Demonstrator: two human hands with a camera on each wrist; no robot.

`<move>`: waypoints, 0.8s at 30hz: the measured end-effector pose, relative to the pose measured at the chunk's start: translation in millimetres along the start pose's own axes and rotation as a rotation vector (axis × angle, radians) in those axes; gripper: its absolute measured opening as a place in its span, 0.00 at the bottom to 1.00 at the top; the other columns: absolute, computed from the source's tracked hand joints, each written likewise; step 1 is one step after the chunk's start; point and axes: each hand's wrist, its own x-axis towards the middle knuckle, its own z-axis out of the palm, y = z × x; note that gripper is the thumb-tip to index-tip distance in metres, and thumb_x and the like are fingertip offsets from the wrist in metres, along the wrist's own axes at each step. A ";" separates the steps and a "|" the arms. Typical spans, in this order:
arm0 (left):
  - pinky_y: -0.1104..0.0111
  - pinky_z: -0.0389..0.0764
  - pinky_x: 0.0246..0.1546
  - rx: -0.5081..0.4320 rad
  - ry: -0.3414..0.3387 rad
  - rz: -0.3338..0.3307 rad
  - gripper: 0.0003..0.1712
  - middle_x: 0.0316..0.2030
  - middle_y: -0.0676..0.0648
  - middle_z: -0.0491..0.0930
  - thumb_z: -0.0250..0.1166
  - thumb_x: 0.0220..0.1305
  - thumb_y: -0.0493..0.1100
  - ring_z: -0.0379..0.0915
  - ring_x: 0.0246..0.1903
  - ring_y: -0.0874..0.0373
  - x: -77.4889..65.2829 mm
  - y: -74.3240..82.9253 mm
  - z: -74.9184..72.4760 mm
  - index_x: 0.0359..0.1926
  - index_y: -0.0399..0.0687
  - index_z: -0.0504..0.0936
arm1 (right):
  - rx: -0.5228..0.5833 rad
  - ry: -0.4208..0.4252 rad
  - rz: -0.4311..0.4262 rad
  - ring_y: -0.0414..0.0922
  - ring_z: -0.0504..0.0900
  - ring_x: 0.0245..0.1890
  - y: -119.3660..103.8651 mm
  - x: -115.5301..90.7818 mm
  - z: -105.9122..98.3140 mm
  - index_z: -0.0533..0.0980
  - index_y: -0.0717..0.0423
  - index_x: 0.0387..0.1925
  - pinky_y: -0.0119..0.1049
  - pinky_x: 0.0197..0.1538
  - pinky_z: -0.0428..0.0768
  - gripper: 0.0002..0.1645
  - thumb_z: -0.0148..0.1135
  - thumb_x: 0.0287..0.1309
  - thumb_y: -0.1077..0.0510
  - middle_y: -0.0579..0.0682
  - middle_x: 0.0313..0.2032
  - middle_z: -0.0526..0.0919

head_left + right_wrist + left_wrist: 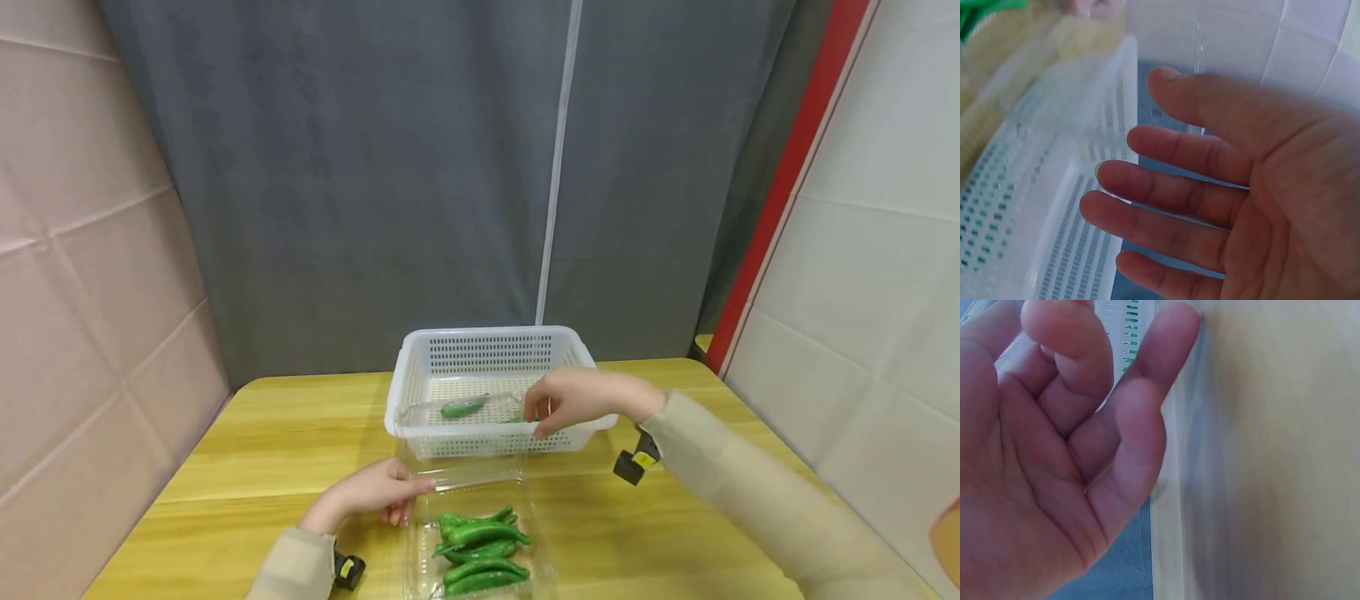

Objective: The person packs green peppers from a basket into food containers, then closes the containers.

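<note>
A hinged clear plastic box (414, 567) lies on the table with several green chili peppers (487, 533) in its base. Its see-through lid (457, 475) stands raised in front of a white slotted basket (592, 358). My left hand (378, 492) holds the box's left side near the hinge, thumb on top and the other fingers bent below; the exact contact is hidden in the left wrist view. By the lid's right edge, my right hand (577, 400) has its thumb and loosely extended fingers (1147, 215) apart, nothing gripped between them. A green pepper (463, 407) shows in the basket.
The wooden table (307, 433) carries the basket behind the box. A grey curtain (375, 183) hangs at the back. Pale padded walls (90, 292) flank the table, with a red strip (787, 183) on the right side.
</note>
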 end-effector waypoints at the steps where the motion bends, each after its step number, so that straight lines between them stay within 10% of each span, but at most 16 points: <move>1: 0.74 0.66 0.13 -0.002 0.000 0.002 0.34 0.09 0.52 0.74 0.56 0.71 0.55 0.64 0.10 0.62 0.0 0.2 0.1 0.14 0.35 0.78 | 0.003 0.002 0.020 0.34 0.76 0.31 2.6 0.0 -1.9 0.82 0.56 0.39 0.32 0.37 0.77 0.10 0.68 0.57 0.55 0.37 0.31 0.80; 24: 0.72 0.69 0.13 0.001 0.011 -0.005 0.33 0.09 0.51 0.74 0.56 0.71 0.55 0.65 0.11 0.60 -1.3 1.9 0.4 0.14 0.37 0.78 | 0.076 -0.025 0.335 0.51 0.84 0.34 78.5 54.0 -15.6 0.82 0.54 0.36 0.41 0.40 0.80 0.05 0.65 0.60 0.56 0.45 0.33 0.82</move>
